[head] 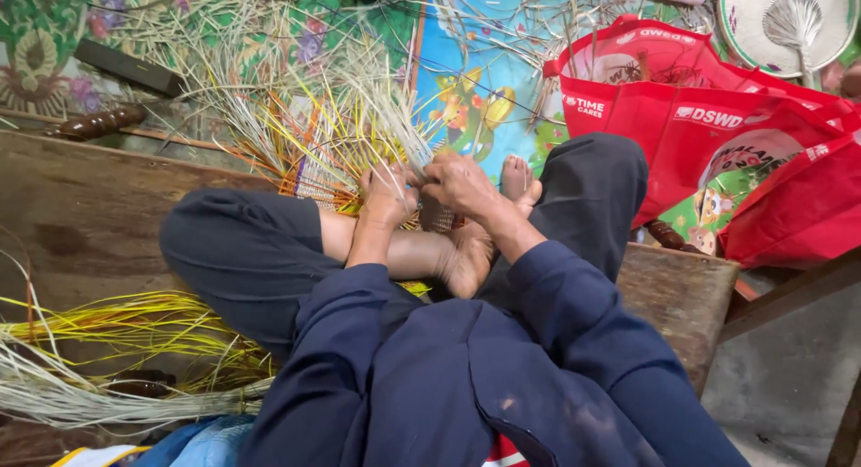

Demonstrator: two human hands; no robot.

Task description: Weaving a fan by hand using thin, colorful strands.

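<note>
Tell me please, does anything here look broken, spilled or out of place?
Nothing looks damaged. Both hands, left hand and right hand, grip the half-woven mat, whose loose strips fan out unevenly. More strips lie in a bundle on the wooden bench. The red bag sags open.

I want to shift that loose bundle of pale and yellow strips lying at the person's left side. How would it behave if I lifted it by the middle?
The bundle of strips would probably droop at both ends: the strands are long, thin and already curve where they lie. It looks light for its size. Nothing visibly ties it, so strands may well slide out and scatter.
</note>
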